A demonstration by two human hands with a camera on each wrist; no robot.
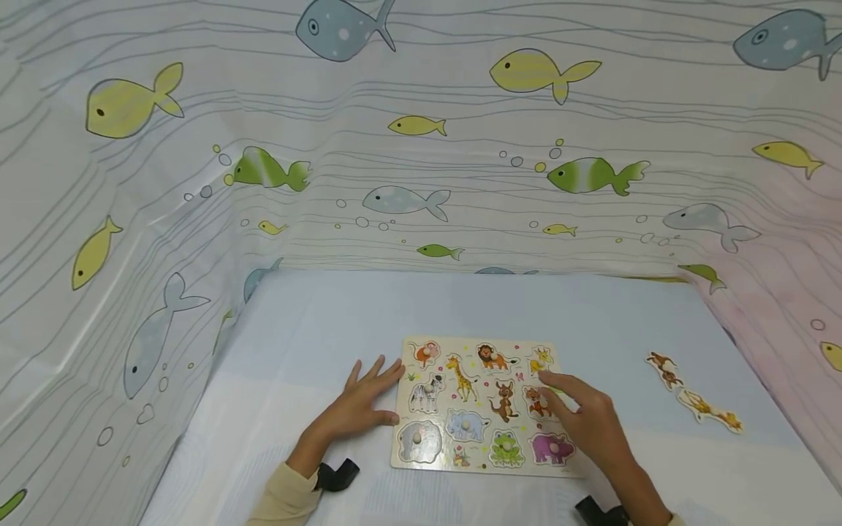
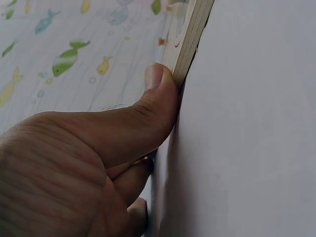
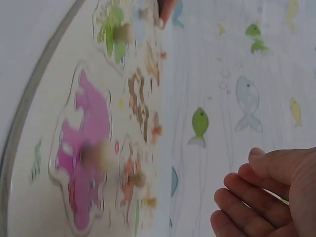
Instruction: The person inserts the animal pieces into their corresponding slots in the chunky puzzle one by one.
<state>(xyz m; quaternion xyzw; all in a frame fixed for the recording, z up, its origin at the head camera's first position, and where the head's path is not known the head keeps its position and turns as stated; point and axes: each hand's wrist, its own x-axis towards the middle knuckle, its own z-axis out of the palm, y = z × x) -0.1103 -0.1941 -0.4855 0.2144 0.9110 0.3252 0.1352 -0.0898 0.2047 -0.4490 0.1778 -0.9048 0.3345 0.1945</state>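
A wooden animal peg puzzle board (image 1: 447, 454) lies on the table. My left hand (image 1: 355, 413) rests at its left edge with fingers spread; in the left wrist view the thumb (image 2: 155, 96) presses the board's side. Over the board's right side is my right hand (image 1: 588, 420), fingers loosely bent, fingertips close to the yellow animal piece (image 1: 541, 358) and the tiger piece (image 1: 538, 402). Nothing shows between its fingers in the right wrist view, where the purple hippo piece (image 3: 91, 113) has a round knob. The giraffe (image 1: 462, 378) and kangaroo (image 1: 503, 402) places show pictures without knobs.
Right of the board, a loose brown kangaroo piece (image 1: 666, 370) and a loose giraffe piece (image 1: 710, 410) lie end to end on the pale tabletop (image 1: 316, 314). Fish-patterned cloth (image 1: 473, 161) hangs around the table's back and sides.
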